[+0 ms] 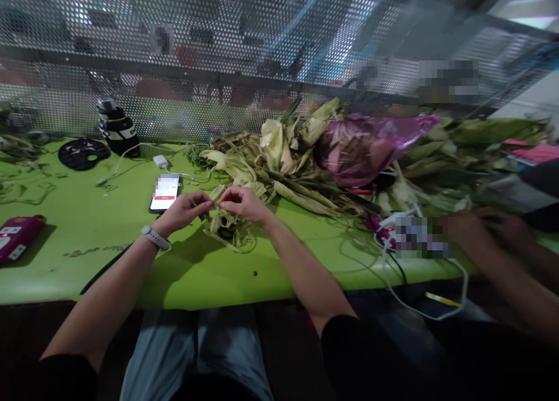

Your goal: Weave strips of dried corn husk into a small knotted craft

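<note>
My left hand (186,210), with a pale watch on its wrist, is closed in a pinch. My right hand (243,204) meets it fingertip to fingertip, also pinching. Between them the fingers grip pale corn husk strips (226,222); which strand each hand holds is partly hidden. Loose curled ends trail onto the green table (196,281) below. Just behind my hands lies a large heap of dried corn husks (305,194). A phone (165,192) with a lit screen rests beside my left hand.
Past the phone are a white charger (160,161), a black bottle (117,127) and a black palette-shaped item (84,154). A purple power strip (20,238) sits far left. A pink plastic bag (358,151) lies among the husks. At right, a co-worker's hands (476,232) are near tangled white cables (384,267).
</note>
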`<state>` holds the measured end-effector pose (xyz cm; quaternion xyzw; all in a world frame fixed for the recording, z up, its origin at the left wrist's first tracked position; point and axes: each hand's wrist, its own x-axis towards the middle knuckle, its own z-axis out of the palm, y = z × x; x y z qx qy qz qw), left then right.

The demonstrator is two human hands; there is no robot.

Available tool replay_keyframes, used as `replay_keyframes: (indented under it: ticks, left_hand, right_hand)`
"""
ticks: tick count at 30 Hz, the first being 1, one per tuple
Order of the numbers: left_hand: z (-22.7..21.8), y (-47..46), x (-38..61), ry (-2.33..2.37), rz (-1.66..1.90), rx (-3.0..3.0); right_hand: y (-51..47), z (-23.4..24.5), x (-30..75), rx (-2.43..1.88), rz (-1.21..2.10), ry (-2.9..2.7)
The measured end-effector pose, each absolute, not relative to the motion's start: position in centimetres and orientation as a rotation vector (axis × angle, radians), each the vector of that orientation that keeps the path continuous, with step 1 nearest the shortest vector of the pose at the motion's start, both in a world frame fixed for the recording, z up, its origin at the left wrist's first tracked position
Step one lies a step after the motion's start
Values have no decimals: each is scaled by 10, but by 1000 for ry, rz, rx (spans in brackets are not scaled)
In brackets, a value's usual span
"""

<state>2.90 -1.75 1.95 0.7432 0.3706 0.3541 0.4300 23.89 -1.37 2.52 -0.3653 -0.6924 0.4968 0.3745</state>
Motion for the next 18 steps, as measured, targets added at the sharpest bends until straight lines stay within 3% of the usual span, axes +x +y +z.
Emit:
replay_keyframes:
  ticks: [9, 18]
  left_hand:
    - [24, -20, 26, 809, 715, 1828]
    - [23, -18, 28, 804, 763, 1855]
  right_hand:
    - [-16, 23, 235, -987, 1147, -1835]
    - [-16, 37, 246, -1041, 1141, -1779]
